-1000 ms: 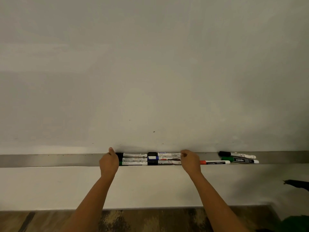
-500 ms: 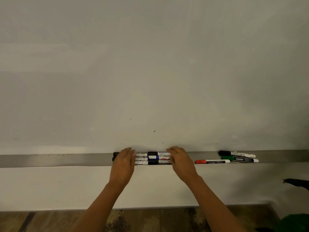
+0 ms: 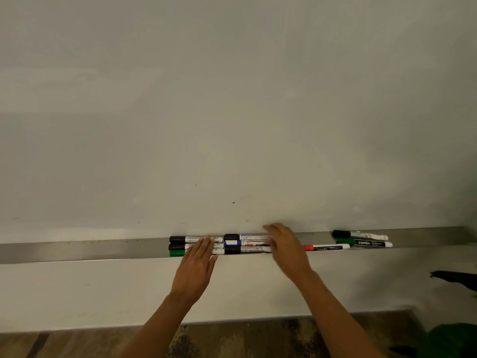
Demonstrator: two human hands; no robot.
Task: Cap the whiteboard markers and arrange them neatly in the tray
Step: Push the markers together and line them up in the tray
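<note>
A long metal tray runs under the whiteboard. Several capped markers lie bunched in rows at its middle, with black, blue and green caps showing. My left hand lies flat with straight fingers on the left part of the bunch. My right hand covers the bunch's right end, fingers loosely spread and blurred. A red-capped marker lies just right of that hand. Farther right lie a black-capped marker and a green-capped marker.
Below the tray is a pale wall, then a wooden floor. A dark object juts in at the right edge, with something green under it.
Both hands have come inward from the two ends of the bunch and now rest over the markers. The bunch and the red-capped marker have shifted a little to the left.
</note>
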